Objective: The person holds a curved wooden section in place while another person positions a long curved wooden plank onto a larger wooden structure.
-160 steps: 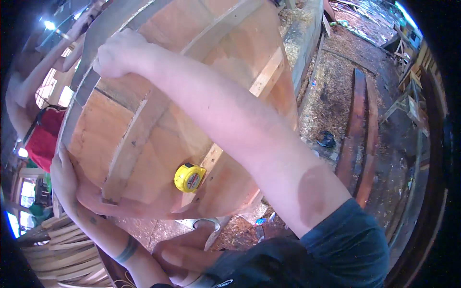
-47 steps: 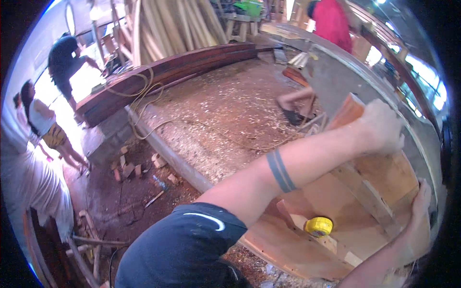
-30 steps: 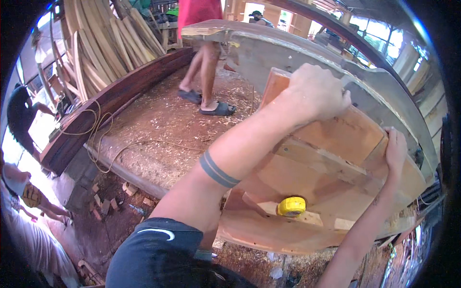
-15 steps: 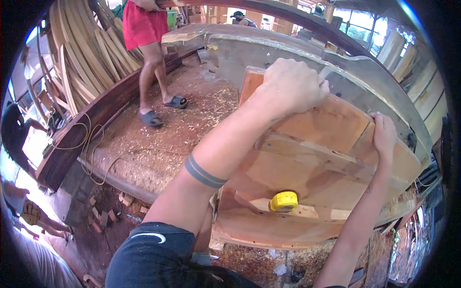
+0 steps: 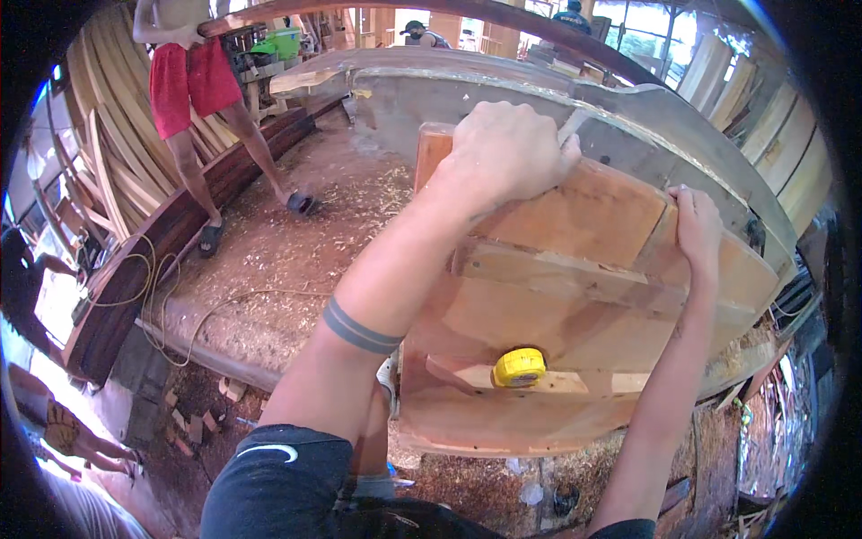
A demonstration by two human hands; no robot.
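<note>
A broad, brownish-orange wooden panel with ribs across it leans in front of me. My left hand is closed over its upper edge, knuckles up, the fingertips hidden behind. Just right of that fist a pale, narrow piece shows; I cannot tell whether it is in the hand. At the panel's upper right edge my right hand grips with its fingers bent over the rim. A yellow tape measure rests on the panel's lower part, between my arms.
Behind the panel curves a large grey hull-like form. A person in red shorts stands at the left, holding a long dark beam. Wood strips lean there. A cord crosses the shavings-strewn floor. Wood offcuts lie lower left.
The person in red shorts has stepped left. My view has shifted slightly, moving the panel and tape measure a little left in the picture. Both my hands remain at the panel's edge.
</note>
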